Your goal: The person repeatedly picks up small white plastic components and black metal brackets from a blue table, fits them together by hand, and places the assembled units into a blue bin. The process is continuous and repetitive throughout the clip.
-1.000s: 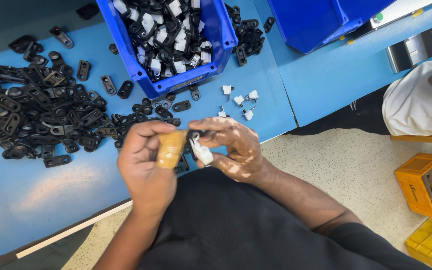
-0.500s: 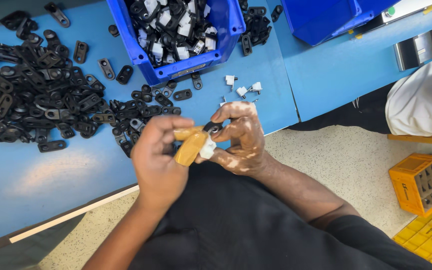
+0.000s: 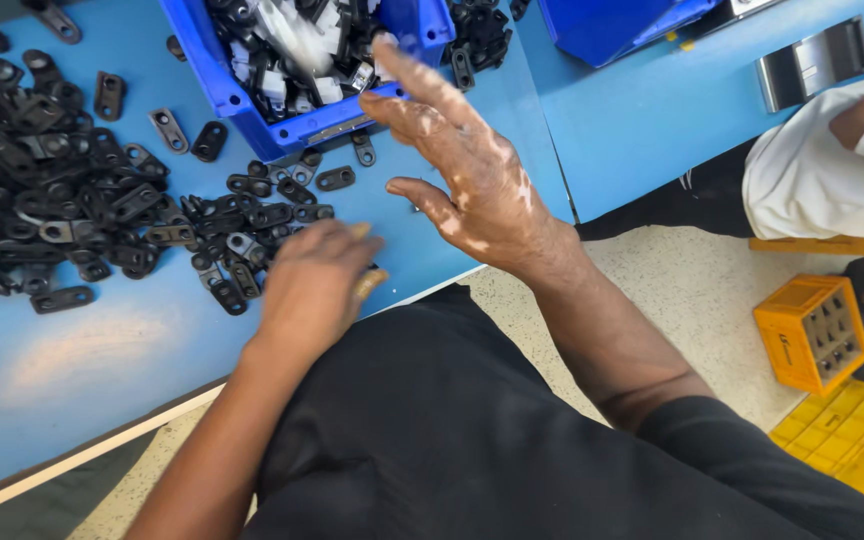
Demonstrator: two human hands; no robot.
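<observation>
Above the blue table [image 3: 82, 370], the right hand [image 3: 462, 165] hovers with fingers spread and holds nothing, its tips at the blue bin [image 3: 297, 125], toward 12 o'clock. At 9 o'clock from it, the left hand [image 3: 312, 280] is curled on a tan piece [image 3: 367, 283], perhaps wooden, beside black brackets [image 3: 62, 190].

Bright daylight, soft shadows (edges slightly blurred).
</observation>
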